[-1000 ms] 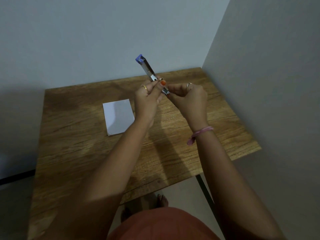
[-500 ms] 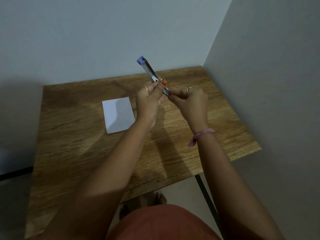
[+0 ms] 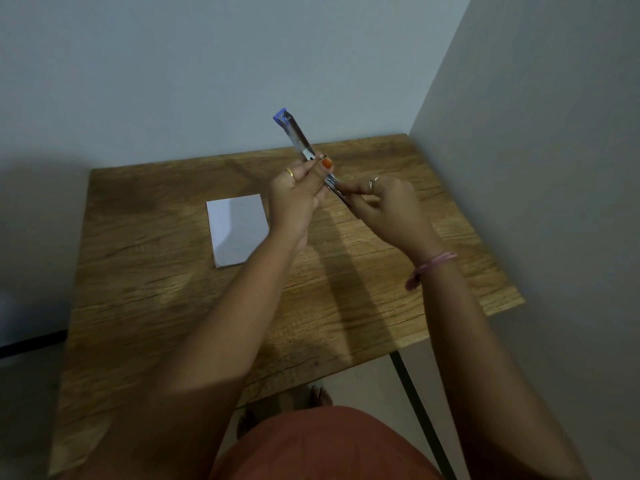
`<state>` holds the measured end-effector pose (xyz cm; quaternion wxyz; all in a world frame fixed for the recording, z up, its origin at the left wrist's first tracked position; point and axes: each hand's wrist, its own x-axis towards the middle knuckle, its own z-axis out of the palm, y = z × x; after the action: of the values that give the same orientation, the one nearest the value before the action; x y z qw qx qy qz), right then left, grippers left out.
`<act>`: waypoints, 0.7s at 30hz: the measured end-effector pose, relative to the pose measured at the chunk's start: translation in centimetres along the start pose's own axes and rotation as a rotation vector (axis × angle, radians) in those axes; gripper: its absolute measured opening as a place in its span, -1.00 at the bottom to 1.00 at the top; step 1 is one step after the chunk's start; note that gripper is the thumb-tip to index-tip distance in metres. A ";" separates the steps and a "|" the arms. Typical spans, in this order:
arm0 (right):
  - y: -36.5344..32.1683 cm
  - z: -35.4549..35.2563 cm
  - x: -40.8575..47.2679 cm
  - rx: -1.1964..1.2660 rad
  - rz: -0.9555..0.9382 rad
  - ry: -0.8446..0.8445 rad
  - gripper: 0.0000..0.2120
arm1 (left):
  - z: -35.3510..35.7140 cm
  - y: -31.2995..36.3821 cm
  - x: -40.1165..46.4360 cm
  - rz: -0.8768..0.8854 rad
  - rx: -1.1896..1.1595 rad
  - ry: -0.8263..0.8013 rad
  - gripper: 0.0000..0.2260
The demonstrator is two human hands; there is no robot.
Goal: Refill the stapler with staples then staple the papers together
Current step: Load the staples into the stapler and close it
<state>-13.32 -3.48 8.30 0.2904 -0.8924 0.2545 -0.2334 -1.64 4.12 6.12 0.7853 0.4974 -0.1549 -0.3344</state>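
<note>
Holding a slim silver metal stapler with a blue plastic end cap [image 3: 297, 137] up above the wooden worktop [image 3: 166, 306], tilted so the blue tip points up and away toward the back wall. Left hand [image 3: 298, 195] curled round the stapler's middle, thumb with an orange-painted nail pressed on top, gold ring showing on one finger. Right hand [image 3: 384, 206] closed on the stapler's lower, nearer end, fingertips pinching the narrow metal part there; silver ring on one finger, pink band at the wrist. Bright bare metal along the exposed upper length, a small pale patch just above the left thumb; whether staples sit inside cannot be told. Lying flat on the worktop to the left of the hands, well apart from the stapler: a small white rectangular stack of papers [image 3: 237, 228], partly crossed by shadow. Grey walls meeting in a corner behind and to the right of the worktop.
</note>
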 end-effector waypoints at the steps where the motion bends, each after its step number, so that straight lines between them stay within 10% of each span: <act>1: 0.1 -0.4 0.2 0.019 0.005 -0.042 -0.72 | -0.1 0.1 0.0 -0.006 0.003 0.003 -0.84; 21: 0.6 -1.5 1.4 -0.012 -0.086 -0.145 -0.46 | -0.3 1.2 0.6 0.040 0.120 -0.009 -0.75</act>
<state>-13.29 -5.29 9.37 0.2922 -0.9189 0.1955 -0.1789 -0.58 4.25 6.94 0.7599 0.5390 -0.1880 -0.3109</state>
